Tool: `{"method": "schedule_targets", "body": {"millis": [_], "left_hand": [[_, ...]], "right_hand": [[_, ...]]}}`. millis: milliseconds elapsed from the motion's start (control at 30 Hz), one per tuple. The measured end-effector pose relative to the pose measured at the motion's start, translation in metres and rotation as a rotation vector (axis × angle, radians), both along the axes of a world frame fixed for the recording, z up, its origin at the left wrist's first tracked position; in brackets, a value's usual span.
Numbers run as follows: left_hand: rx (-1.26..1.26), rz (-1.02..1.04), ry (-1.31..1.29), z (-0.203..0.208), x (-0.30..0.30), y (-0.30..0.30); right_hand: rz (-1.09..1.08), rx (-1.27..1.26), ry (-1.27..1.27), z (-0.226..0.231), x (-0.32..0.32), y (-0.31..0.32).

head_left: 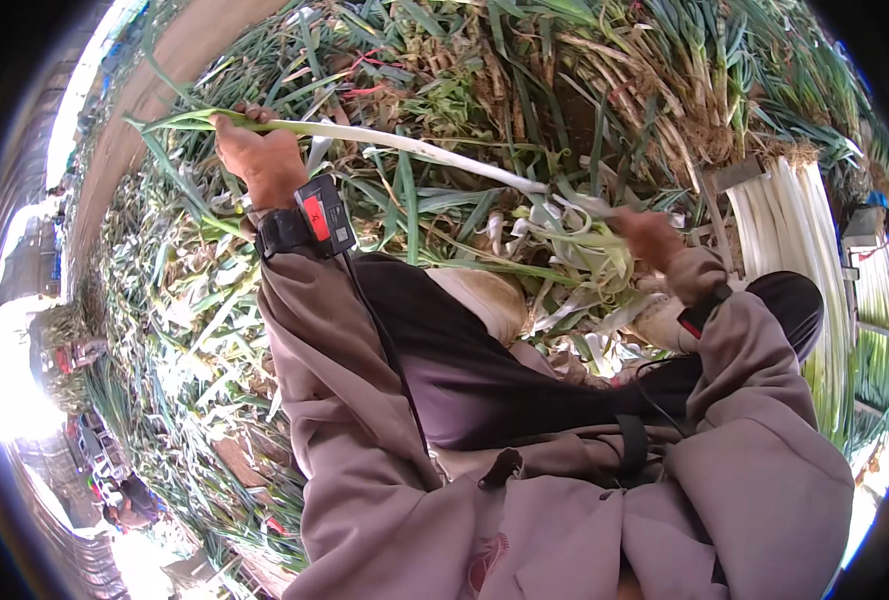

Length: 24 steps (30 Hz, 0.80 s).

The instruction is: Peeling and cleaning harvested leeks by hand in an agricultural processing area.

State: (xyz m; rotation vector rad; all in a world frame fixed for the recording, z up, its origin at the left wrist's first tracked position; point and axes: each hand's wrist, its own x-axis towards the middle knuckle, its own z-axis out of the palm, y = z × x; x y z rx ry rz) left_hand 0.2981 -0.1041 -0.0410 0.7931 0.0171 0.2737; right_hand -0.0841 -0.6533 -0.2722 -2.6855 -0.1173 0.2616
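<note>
A long green onion stretches from the upper left toward the middle, white shaft to the right and green leaves to the left. My left hand is closed around its green part. Close to the white end is my right hand, fingers curled and smeared by motion. A pale blurred strip shows at its fingertips; what it grips I cannot make out. Under and beside that hand lie peeled green and white leaf scraps. On the right, a stack of cleaned green onions has its white shafts side by side.
Unpeeled green onions with soily roots heap up ahead. Loose leaves cover the ground on my left. My bent legs are close below the hands. A second bundle of onions stands at the far right.
</note>
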Motion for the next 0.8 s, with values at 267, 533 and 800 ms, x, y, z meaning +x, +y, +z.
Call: {"method": "schedule_targets", "body": {"millis": [267,533,800], "left_hand": [[-0.061,0.033,0.035,0.033,-0.029,-0.074],[-0.057,-0.325,-0.091,0.026,-0.044,-0.138],[0.014,-0.538,0.078,0.009,-0.099,-0.202]], "right_hand": [[0.114,-0.329,0.061,0.112,0.071,0.041],[0.087,0.16,-0.402,0.236,0.158,0.125],[0.071,0.585,-0.446,0.293,0.218,0.153]]}}
